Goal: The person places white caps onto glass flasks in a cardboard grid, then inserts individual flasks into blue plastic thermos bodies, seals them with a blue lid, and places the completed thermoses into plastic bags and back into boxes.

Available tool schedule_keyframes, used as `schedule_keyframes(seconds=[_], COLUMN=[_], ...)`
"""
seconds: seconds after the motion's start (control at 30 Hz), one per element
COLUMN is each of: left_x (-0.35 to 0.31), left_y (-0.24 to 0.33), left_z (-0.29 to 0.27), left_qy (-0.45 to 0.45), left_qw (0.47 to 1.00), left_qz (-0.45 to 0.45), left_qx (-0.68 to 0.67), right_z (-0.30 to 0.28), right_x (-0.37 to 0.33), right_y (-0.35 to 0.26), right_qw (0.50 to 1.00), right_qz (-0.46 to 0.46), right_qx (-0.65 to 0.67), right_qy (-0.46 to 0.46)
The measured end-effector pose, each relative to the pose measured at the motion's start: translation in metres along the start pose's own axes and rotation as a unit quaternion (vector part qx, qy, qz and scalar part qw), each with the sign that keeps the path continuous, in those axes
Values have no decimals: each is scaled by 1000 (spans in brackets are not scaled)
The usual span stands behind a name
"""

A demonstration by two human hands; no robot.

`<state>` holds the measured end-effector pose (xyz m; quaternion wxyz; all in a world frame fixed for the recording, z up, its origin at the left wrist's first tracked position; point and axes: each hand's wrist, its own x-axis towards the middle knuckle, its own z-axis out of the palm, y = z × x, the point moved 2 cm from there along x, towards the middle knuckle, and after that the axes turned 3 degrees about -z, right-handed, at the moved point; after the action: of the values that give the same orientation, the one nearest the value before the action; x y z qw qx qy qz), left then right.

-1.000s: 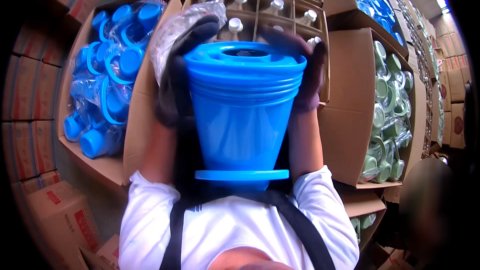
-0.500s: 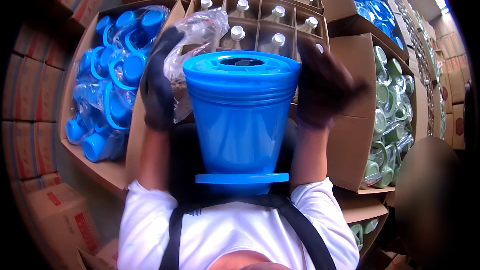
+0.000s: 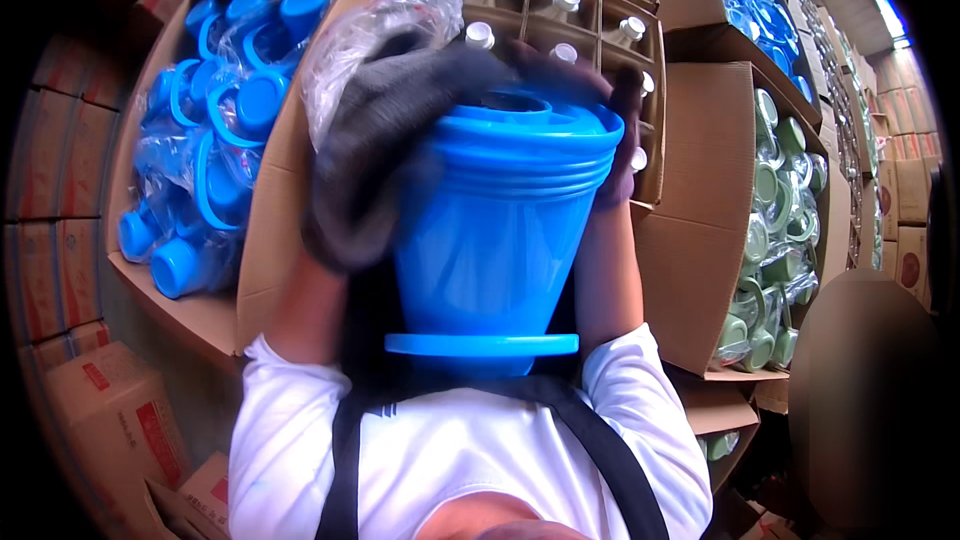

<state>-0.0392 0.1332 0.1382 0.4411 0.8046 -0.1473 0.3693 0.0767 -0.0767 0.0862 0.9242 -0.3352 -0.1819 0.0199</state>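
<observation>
A brown cardboard carton (image 3: 527, 15) is standing beyond the dark-gloved left hand (image 3: 375, 145) and right hand (image 3: 623, 162). A tapered blue plastic container (image 3: 485, 260) is standing between them. Both are curving around its rim; whether gripping, I cannot tell. Crumpled clear plastic film (image 3: 380, 18) is lying beyond the left.

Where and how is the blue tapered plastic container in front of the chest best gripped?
Likely at the ribbed band below the rim of the blue tapered container, left hand from the left, right hand from the right: the wall narrows toward the flange, so the wider ridged part should resist slipping.
</observation>
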Motion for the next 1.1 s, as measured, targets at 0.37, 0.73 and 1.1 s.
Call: schedule_keyframes(seconds=[0.37,0.73,1.1], left_x=[24,-13,-87], left_y=[51,22,51], left_z=[-9,31,47], left_qy=[-145,8,-108], left_qw=[985,954,703], left_qz=[54,-97,-367], left_qx=[-73,-285,-600], right_z=[15,142,183], right_x=[-16,25,-60], right_y=[27,-121,-178], right_qw=[984,629,330], right_qz=[137,90,-50], right_qx=[114,-325,-733], right_qy=[-8,-701,-593])
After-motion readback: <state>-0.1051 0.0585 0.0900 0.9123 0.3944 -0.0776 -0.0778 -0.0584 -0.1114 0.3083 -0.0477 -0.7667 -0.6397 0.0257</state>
